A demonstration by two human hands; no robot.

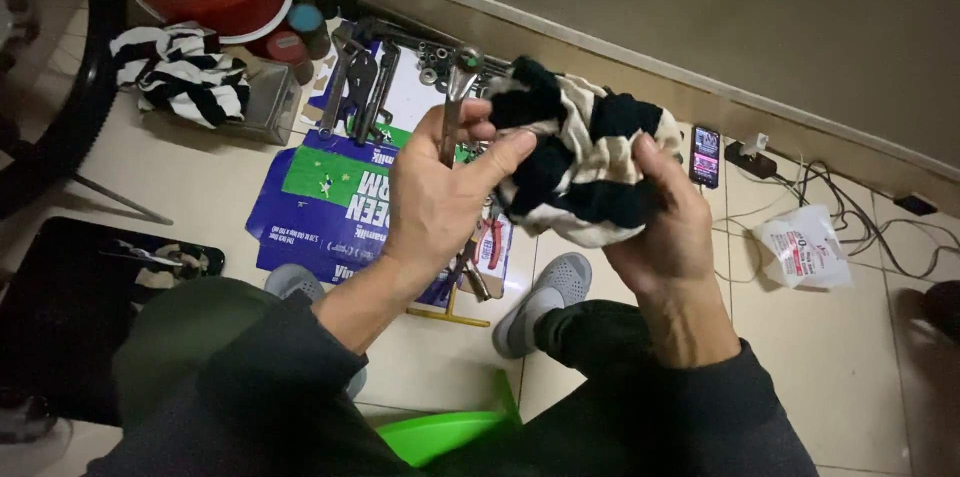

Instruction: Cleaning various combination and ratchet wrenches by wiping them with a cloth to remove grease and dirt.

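Cloth (585, 162) — a bunched rag striped black and cream — sits at the centre of the view, held up in front of the person's chest, above the floor and the tools laid out there. The right hand (665, 222) cups it from below and behind, fingers curled into the folds and thumb pressed over the near edge, so the grip is closed on the fabric. The left hand (440, 192) grips a metal wrench (458, 97) by its shank, fingers wrapped around it with the thumb stretched out toward the rag; the wrench's ring end sticks up past the fingertips, and its lower part runs behind the palm. Rag and wrench meet between the two hands (exactly where the metal goes into the cloth is hidden by the folds).

Below the hands lies a flattened blue and green carton (320, 202) on the tiled floor, carrying pliers and long-handled tools (360, 87) plus a scatter of nuts and washers near the wall. Red-handled pliers (493, 240) show just under the left wrist. Two grey shoes (545, 302) rest on the tiles on either side. A second striped cloth (180, 72) lies far left beside a red bucket (225, 2) — well apart from the hands. A phone (705, 155) with a lit screen lies by the wall on the right, near cables and a white bag (805, 247).
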